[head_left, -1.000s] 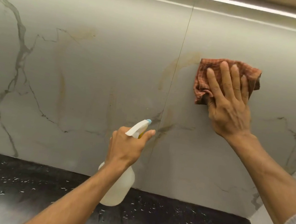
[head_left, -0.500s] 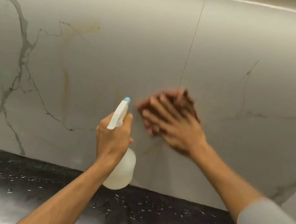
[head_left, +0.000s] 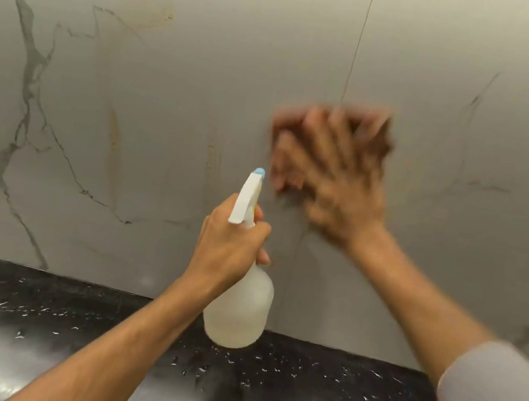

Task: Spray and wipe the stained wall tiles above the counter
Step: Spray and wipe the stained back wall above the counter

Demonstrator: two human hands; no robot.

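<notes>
While the left hand (head_left: pixel 228 246) grips the spray bottle (head_left: pixel 237 313) by its neck above the black bench (head_left: pixel 32 320), the blurred right hand (head_left: pixel 332 176), fingers spread, presses a brown cloth (head_left: pixel 380 142) flat on the marble wall tiles (head_left: pixel 207 71) just right of the bottle's nozzle.

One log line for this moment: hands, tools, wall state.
left hand: holds spray bottle | right hand: presses cloth on wall tiles, blurred | brown streaks: remain left

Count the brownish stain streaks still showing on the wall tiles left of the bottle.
3, though faint ones may escape the blur: a smudge high up, a long vertical streak mid-tile, and a short streak just left of the spray bottle nozzle.
</notes>
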